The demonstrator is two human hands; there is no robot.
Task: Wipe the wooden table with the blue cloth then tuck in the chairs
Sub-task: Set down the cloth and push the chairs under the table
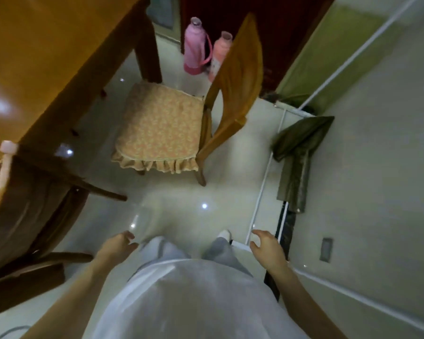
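The left hand (pixel 118 245) and the right hand (pixel 267 250) hang low, fingers loose, holding nothing. The wooden table (pixel 34 57) is far on the left. A chair with a frilly cushion (pixel 162 128) stands just right of it. A dark chair (pixel 30 209) is near, on the left.

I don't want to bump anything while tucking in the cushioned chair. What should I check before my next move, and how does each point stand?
1. Hands free: left hand and right hand hold nothing: ok.
2. cushioned chair tucked under the wooden table: not ok, it stands out.
3. Seat will clear the table leg: cannot tell.
4. pink flasks stand beyond the chair back, not between chair and table: ok.
5. Table wiped: cannot tell.
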